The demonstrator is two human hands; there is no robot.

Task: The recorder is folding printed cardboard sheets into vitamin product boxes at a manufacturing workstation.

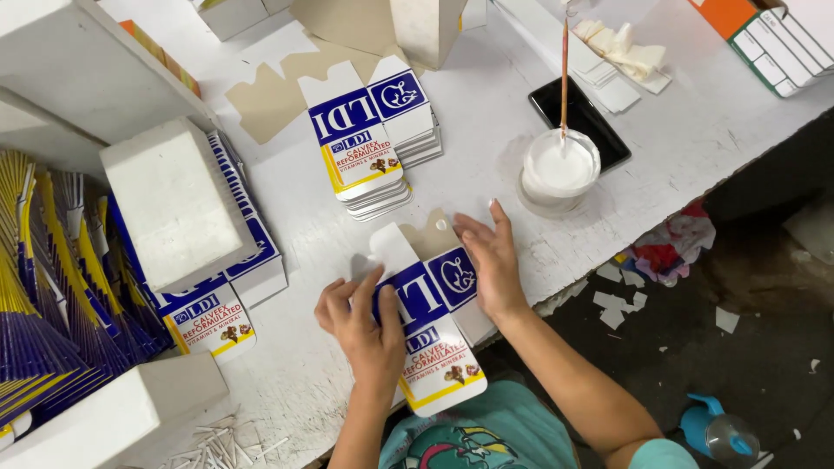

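A flat, unfolded carton (439,356), white with blue and yellow panels, lies on the white table (486,113) at its near edge. My left hand (360,326) grips the carton's left side, with fingers curled over the blue panel. My right hand (488,260) presses flat on the carton's upper right flap, fingers spread. The brown inner side of one flap shows just above my right hand.
A stack of the same flat cartons (365,143) lies farther back. A white bowl of paste (560,169) with a stick (564,69) stands to the right on a black tray (599,130). White blocks (174,200) weigh down more cartons (213,321) at the left. A blue bottle (717,430) lies on the floor.
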